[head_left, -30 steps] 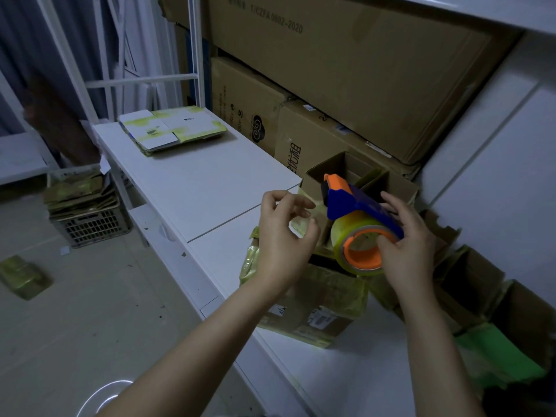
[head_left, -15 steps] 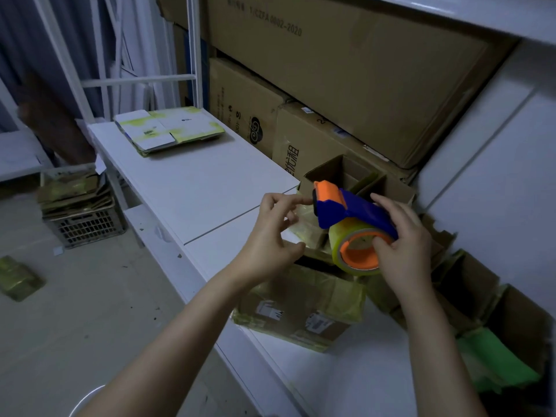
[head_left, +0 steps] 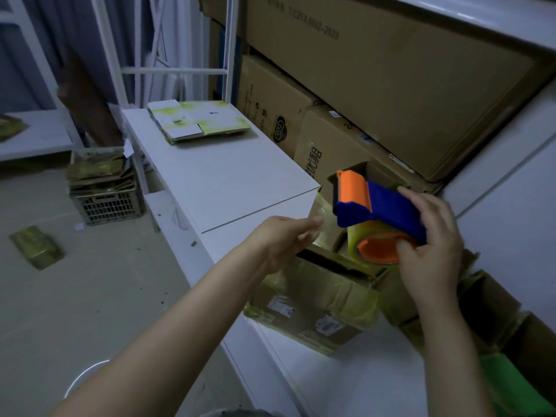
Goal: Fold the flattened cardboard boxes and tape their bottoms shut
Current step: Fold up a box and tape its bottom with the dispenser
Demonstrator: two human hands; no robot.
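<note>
Head view, dim light. Right hand (head_left: 433, 245) grips the tape dispenser (head_left: 382, 212): fingers curl over the blue handle from the far side and the thumb presses into the orange core of the tape roll (head_left: 374, 251). The dispenser's orange front end points away from that hand, toward my left hand (head_left: 282, 239).

Left hand: fingers stretched almost straight and close together, tips just short of the roll and below the orange front end. The tips are blurred, and I cannot tell whether they pinch a tape end or hold nothing.

The cardboard box (head_left: 313, 305) lies directly under both hands at the near edge of the desk (head_left: 228, 182). It is brown, wrapped in bands of yellowish tape, with white labels on the side facing me and a dark gap showing along its top. Just beyond the right hand, open boxes (head_left: 361, 173) stand against stacked cartons (head_left: 391, 70). Well beyond the left hand, a stack of flattened boxes (head_left: 198, 121) sits at the desk's far end.

Against half a second ago: the left fingers were curled at the dispenser's orange front; now they are extended and sit lower. The right hand's grip looks unchanged. The box has not moved.
</note>
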